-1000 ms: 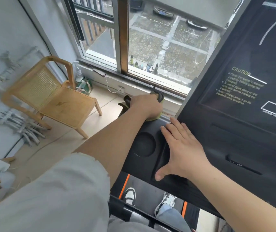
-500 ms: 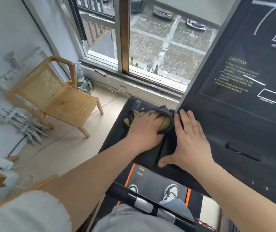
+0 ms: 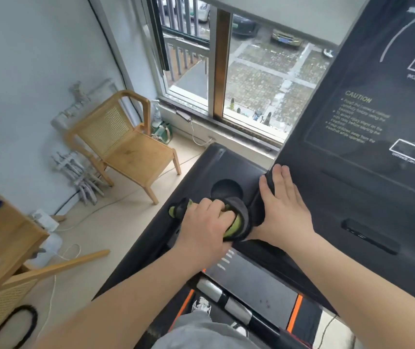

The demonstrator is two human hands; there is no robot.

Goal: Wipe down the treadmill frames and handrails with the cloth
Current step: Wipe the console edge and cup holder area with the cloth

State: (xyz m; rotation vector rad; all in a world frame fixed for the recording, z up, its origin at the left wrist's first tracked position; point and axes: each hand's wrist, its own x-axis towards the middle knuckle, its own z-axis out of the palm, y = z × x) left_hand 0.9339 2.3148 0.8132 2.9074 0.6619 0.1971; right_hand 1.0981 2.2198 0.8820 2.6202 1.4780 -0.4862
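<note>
A black treadmill console [image 3: 367,187] fills the right side, with a flat left tray [image 3: 209,170] that holds a round cup recess [image 3: 226,191]. My left hand [image 3: 207,222] presses a grey and green cloth [image 3: 239,220] onto the near edge of that tray, fingers curled over the bunched fabric. My right hand [image 3: 284,205] lies flat with straight fingers on the console just right of the cloth, fingertips at the screen panel's lower left corner. A silver and black handrail [image 3: 226,301] crosses below my arms, over the belt.
A wooden cane-back chair [image 3: 123,144] stands on the floor to the left, beneath a window [image 3: 246,71]. White pipes and cables [image 3: 80,177] run along the left wall. A wooden table [image 3: 7,245] sits at the lower left. My shoes stand on the belt.
My left hand has pulled the cloth back toward me, from the tray's far end past the cup recess to its near edge. My right hand stayed flat on the console.
</note>
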